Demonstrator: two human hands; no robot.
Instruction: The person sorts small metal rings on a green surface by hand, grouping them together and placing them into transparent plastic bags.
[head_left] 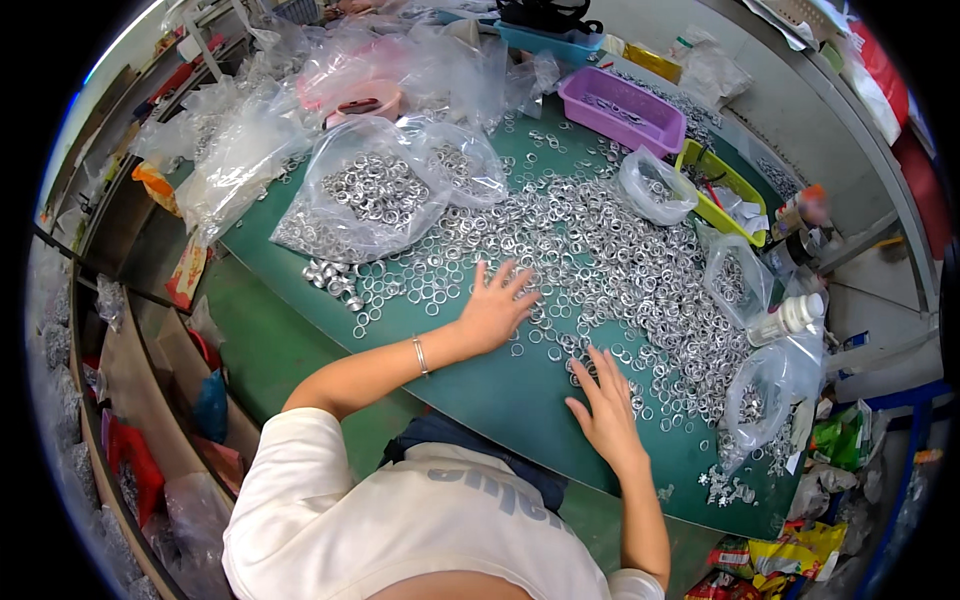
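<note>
The light is bright and even, the bowed rim seemingly blurred.

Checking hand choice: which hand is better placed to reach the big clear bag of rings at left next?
Likely the left hand: it is at the loose metal rings, nearer that bag; the right hand is farther.

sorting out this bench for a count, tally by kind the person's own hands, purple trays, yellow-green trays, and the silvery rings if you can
Hands: 2 (left hand, right hand)
Purple trays: 1 (purple tray)
Yellow-green trays: 1 (yellow-green tray)
Total: 4, leaving out the silvery rings, which overlap and are too many to count
</note>
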